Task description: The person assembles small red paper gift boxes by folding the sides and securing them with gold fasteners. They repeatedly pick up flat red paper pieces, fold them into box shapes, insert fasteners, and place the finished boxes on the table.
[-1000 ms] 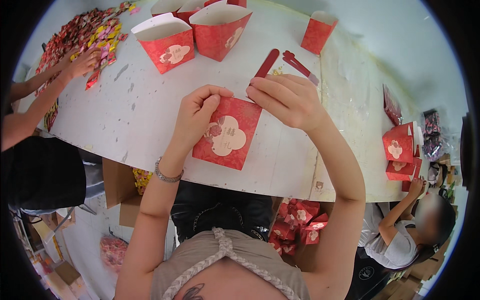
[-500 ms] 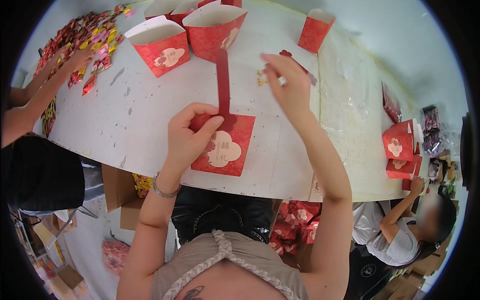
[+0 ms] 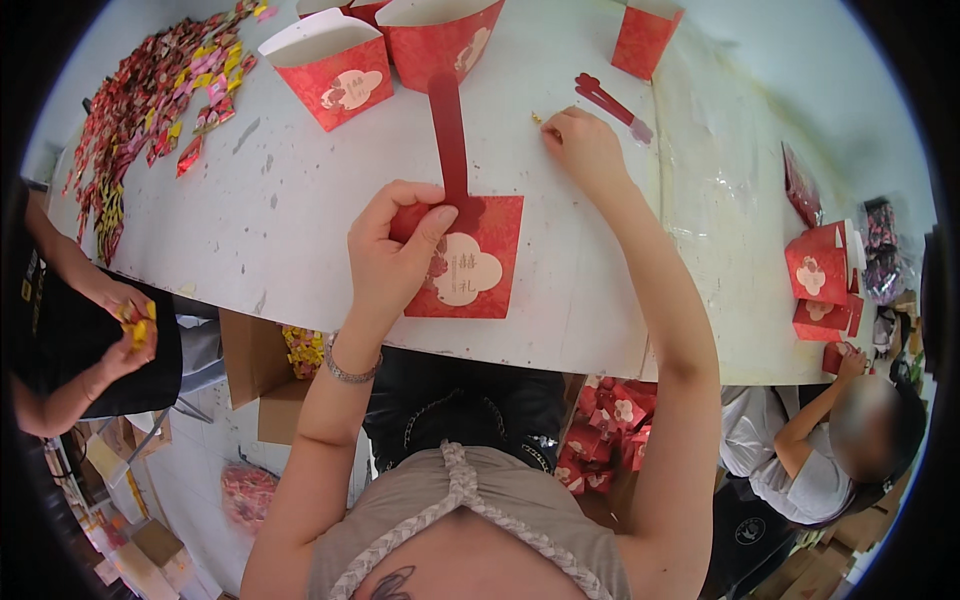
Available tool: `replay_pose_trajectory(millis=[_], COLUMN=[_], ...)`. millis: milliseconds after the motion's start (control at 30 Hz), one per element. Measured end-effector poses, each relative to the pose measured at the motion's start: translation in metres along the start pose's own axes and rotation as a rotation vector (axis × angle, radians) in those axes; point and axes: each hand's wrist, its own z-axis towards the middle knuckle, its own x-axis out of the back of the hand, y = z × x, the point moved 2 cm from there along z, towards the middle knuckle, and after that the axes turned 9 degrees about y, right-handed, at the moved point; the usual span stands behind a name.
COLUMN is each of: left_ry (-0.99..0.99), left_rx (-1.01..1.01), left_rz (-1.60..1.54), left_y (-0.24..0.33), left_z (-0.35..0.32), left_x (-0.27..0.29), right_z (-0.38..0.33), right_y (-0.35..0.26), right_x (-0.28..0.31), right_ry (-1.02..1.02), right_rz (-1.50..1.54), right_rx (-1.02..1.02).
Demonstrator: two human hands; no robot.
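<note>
My left hand (image 3: 392, 245) pinches a dark red strap (image 3: 450, 140) against the top of a red gift box (image 3: 500, 215), thumb in front. The box lies near the table's front edge with a pale flower-shaped label on its face; the strap's long free end points away from me. To the right, my right hand (image 3: 580, 145) is down on the table with its fingers drawn together. At its fingertips shows a small gold-coloured piece (image 3: 537, 118); whatever the fingers hold is hidden. Just beyond that hand lie more dark red straps (image 3: 605, 97) with flower-shaped ends.
Open red boxes (image 3: 335, 85) stand at the far side, another box (image 3: 645, 40) at far right. Wrapped sweets (image 3: 160, 100) are heaped at far left. A co-worker's hands (image 3: 130, 325) hold yellow pieces at left; another person (image 3: 820, 450) sits at right beside red boxes (image 3: 815, 265).
My right hand has come down onto the small gold pieces and its fingers have closed. The co-worker's hands at left have left the heap of sweets and now hold yellow pieces.
</note>
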Motion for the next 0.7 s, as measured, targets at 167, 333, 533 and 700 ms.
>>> replay_pose_trajectory(millis=[167,333,533,700], left_ry=[0.017,0.027,0.048,0.072], left_rx=[-0.02,-0.09,-0.109,-0.122], left_rz=[-0.015,-0.034,-0.078,-0.032], left_y=[-0.002,-0.003,-0.003,-0.007], left_z=[-0.001,-0.006,-0.01,-0.014], left_x=[-0.001,-0.002,-0.007,0.003], right_z=[0.0,0.001,0.003,-0.018], right_y=[0.008,0.011,0.019,-0.053], right_x=[0.006,0.002,0.018,0.074], right_ry=[-0.016,-0.087,0.125,0.389], right_rz=[0.041,-0.088,-0.113,0.3], right_rx=[-0.005,0.126,0.193,-0.139])
